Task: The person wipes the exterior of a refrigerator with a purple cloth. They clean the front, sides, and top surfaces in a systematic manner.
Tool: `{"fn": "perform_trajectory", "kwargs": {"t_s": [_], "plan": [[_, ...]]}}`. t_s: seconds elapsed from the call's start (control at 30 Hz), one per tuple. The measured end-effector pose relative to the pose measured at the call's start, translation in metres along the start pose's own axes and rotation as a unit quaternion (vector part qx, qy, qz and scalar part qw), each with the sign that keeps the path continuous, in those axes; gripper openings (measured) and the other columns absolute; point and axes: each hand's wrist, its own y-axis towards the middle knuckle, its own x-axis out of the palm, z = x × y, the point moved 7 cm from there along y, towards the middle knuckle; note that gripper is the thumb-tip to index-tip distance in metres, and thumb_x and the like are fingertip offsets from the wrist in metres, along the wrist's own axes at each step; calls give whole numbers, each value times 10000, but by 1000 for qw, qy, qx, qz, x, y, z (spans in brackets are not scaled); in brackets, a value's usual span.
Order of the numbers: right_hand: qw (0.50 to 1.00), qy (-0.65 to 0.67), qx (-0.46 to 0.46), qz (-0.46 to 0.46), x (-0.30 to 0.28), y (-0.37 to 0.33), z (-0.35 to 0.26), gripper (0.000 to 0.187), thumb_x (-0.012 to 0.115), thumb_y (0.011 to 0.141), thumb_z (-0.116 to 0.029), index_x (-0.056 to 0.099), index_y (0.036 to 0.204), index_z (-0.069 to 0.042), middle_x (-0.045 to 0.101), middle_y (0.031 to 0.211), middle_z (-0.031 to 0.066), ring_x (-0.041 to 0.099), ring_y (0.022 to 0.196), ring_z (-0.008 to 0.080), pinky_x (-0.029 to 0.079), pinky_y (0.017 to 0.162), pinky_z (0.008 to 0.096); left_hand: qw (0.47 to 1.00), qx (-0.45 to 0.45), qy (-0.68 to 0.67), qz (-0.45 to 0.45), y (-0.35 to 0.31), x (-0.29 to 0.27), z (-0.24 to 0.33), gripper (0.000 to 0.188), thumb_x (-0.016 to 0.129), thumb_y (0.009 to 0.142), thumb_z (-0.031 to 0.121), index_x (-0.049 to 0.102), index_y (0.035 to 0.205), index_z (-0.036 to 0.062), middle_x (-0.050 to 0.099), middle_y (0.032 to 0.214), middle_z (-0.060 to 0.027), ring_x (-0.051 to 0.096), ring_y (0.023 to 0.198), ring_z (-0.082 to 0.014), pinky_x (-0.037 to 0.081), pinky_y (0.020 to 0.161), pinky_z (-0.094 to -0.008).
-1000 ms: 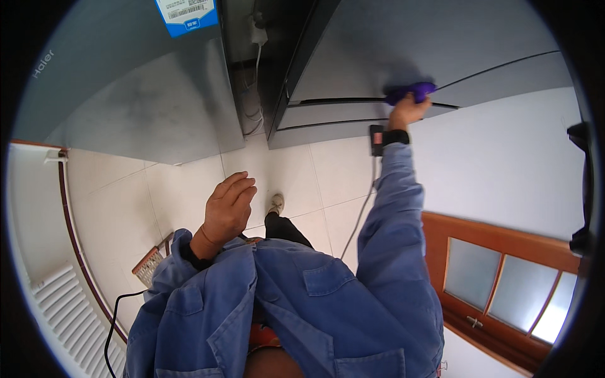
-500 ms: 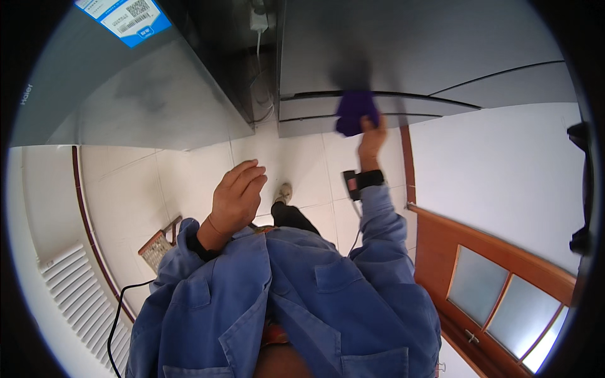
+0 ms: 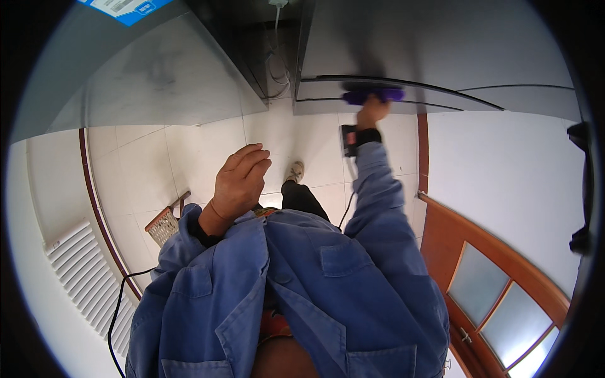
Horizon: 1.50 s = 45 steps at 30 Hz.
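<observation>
My right hand [image 3: 374,112] presses a purple cloth [image 3: 392,94] against the front of a large dark grey appliance [image 3: 409,53] with door seams. The cloth lies across the lower dark seam, and my fingers are partly hidden behind it. A dark strap with a small box [image 3: 348,140] circles my right wrist. My left hand [image 3: 239,179] hovers before my jacket, its fingers loosely stretched and nothing in them. Below it show the tiled floor and my shoe [image 3: 294,171].
Another grey appliance [image 3: 157,82] with a blue and white sticker [image 3: 129,7] stands at the left. A white cable [image 3: 275,47] hangs in the gap between the two. A woven-seat stool [image 3: 162,225] and a white radiator [image 3: 94,277] are at the left, a wooden glazed door [image 3: 498,296] at the right.
My right hand has slid the purple cloth slightly up and right along the grey front, and the cloth now looks flatter and wider. My left hand stays nearly where it was; the view has shifted.
</observation>
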Motion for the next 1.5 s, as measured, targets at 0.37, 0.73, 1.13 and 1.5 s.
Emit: {"fn": "perform_trajectory", "kwargs": {"t_s": [0.37,0.73,1.13,1.5], "plan": [[809,-427,-148,-377,49,-100,6,413,786,808,-147,661,1192,-62,703,1132,113,668,1064,293,531,911,452,1000,3,18,24,-27,-51,-50,290,655,708,-32,693,994,-4,682,1103,-106,645,1143,-297,539,949,-359],[900,-69,289,-319,18,-130,-70,372,627,895,22,603,1265,51,706,1131,165,711,996,301,601,877,413,997,-9,-66,-41,-78,-53,-114,262,660,724,-21,677,980,31,673,1073,-80,633,1132,-269,534,941,-359],[370,-543,-697,-285,169,-291,-116,294,660,805,-160,738,1076,-78,669,1193,87,590,1059,276,479,813,362,989,-7,-17,-148,-130,-66,-149,205,654,764,81,676,960,26,676,1051,-94,634,1108,-271,534,908,-373],[607,-566,-177,-530,115,-229,127,381,613,806,-152,747,1153,-232,740,1095,112,658,1097,368,524,940,437,980,-70,16,-185,-168,-75,-181,184,639,774,81,646,949,26,659,1053,-107,629,1100,-293,530,910,-392]]}}
